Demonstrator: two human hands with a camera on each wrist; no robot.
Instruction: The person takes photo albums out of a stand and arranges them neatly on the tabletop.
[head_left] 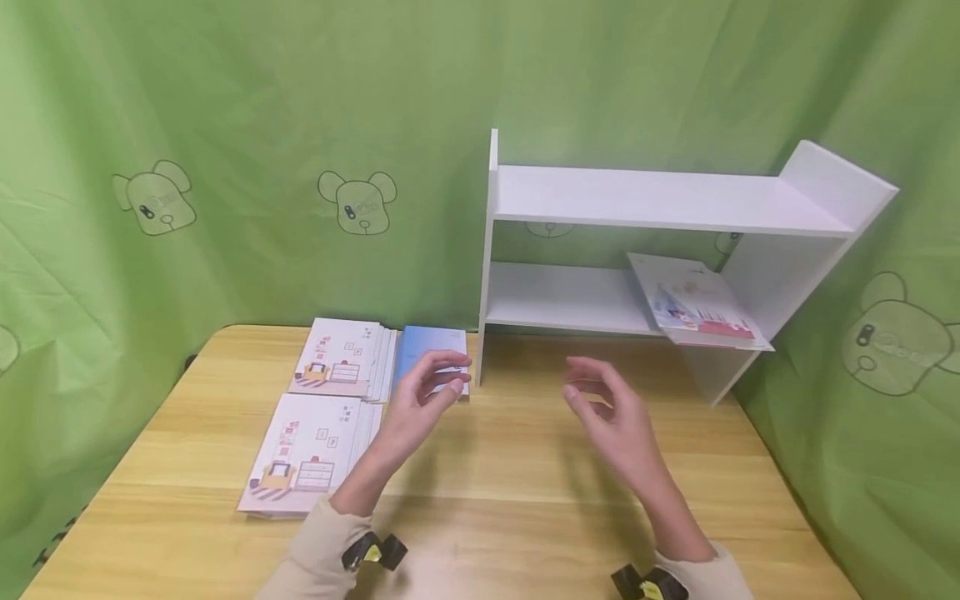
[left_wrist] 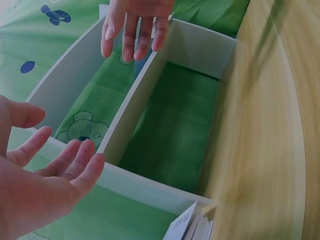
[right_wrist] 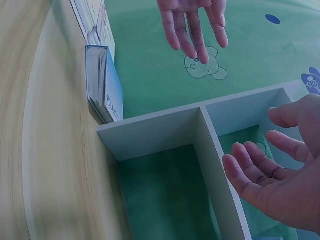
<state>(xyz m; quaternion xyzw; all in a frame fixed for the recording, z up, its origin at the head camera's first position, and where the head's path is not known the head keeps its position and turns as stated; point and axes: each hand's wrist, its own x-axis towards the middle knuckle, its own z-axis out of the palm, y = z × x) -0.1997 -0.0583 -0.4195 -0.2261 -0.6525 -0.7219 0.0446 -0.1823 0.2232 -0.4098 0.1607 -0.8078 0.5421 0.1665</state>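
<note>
One booklet (head_left: 693,304) already leaned in the shelf (head_left: 570,298) at two o'clock — judging by that, barely begun. Three stacks (head_left: 315,446) waited at nine o'clock. Left hand (head_left: 427,392) and right hand (head_left: 611,417) hovered relaxed, holding nothing.

Booklet stacks (head_left: 330,408) left on table (head_left: 525,500), shelf (head_left: 660,250) right, hands (head_left: 517,400) betw.

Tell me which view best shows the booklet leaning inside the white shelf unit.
The head view: the pale illustrated booklet shows whole, leaning on the lower board of the white wooden shelf unit against its right wall. The left wrist and right wrist views show shelf boards and both hands, but no booklet inside the shelf.
</note>
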